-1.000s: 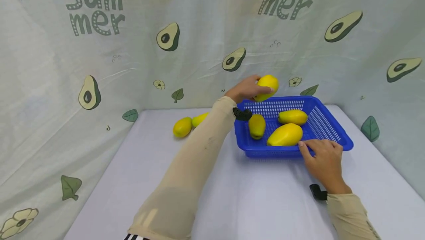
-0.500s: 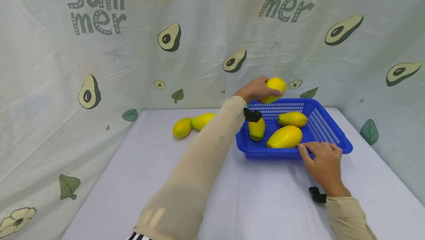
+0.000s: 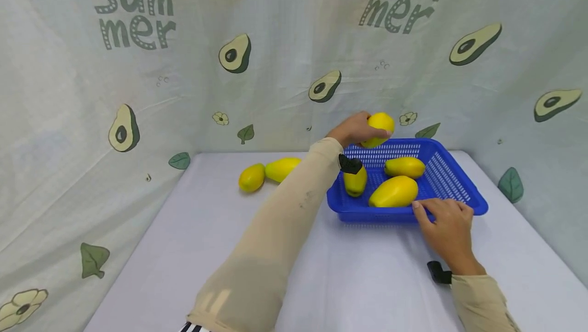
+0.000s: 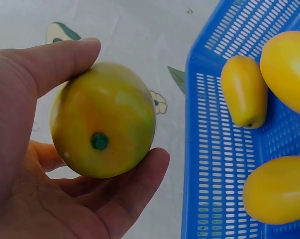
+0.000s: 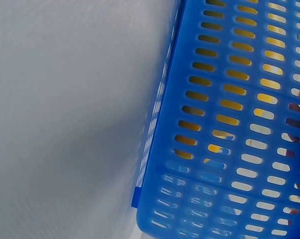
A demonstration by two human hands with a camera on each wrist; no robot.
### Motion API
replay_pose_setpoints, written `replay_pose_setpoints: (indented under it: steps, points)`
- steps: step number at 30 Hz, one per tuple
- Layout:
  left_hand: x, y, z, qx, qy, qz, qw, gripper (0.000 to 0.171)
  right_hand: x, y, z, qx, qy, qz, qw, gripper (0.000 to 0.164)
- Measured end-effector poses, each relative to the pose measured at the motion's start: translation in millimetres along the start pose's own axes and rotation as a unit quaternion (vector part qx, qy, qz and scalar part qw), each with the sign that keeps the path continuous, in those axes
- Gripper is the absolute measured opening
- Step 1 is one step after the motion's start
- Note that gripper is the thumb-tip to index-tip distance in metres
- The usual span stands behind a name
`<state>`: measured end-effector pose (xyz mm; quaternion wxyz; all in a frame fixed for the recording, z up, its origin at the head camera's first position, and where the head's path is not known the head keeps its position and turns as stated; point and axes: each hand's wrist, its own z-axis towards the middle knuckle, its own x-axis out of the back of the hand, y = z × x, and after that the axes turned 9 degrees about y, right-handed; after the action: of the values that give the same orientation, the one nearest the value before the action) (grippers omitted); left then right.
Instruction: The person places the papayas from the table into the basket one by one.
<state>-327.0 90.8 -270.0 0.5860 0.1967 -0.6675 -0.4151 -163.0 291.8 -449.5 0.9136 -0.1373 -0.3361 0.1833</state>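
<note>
My left hand (image 3: 356, 130) holds a yellow mango (image 4: 105, 124) above the back left corner of a blue plastic basket (image 3: 381, 215). In the left wrist view the thumb lies along one side of the fruit and the fingers curl round the other, with its green stem nub facing the camera. My right hand (image 3: 447, 227) grips the basket's front rim near the right corner, thumb tip at the edge. Inside lie a mango at the left (image 3: 356, 181), another at the back (image 3: 405, 167) and a larger one in front (image 3: 394, 192).
Left of the basket, a rounded yellow mango (image 3: 251, 178) and a longer one (image 3: 282, 169) lie end to end on the white-covered table (image 3: 220, 250); my left sleeve (image 3: 271, 240) partly overlaps the longer one. A printed curtain (image 3: 275, 56) hangs behind the table.
My left hand has carried the mango to the right over the basket's back corner, then lowered it slightly. More of the longer mango on the table shows. The right hand stays at the rim.
</note>
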Motion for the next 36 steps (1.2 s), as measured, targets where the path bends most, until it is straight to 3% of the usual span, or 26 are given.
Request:
replay_pose_setpoints:
  steps: [10, 13, 18, 23, 36]
  points:
    - [-1.5, 4.9, 0.3, -0.006, 0.012, 0.001, 0.9999, 0.057, -0.3, 0.9, -0.3, 0.0, -0.001, -0.001, 1.0, 0.029]
    - [-1.8, 6.5, 0.4, -0.007, 0.006, 0.008, 0.9999, 0.069, -0.1, 1.0, 0.3, 0.0, -0.001, -0.001, 1.0, 0.029]
    - [1.1, 6.5, -0.5, 0.03, -0.004, -0.021, 0.9993, 0.081, 0.8, 0.2, 0.3, 0.003, -0.003, 0.002, 1.0, 0.03]
    - [12.2, -3.4, 0.9, 0.04, -0.012, -0.034, 0.9986, 0.072, -0.4, -0.3, 1.3, 0.005, -0.005, -0.001, 1.0, 0.032]
    - [46.6, -28.6, -2.9, 0.038, -0.05, 0.001, 0.998, 0.071, -0.2, -1.6, 0.7, 0.0, -0.008, -0.008, 1.0, 0.032]
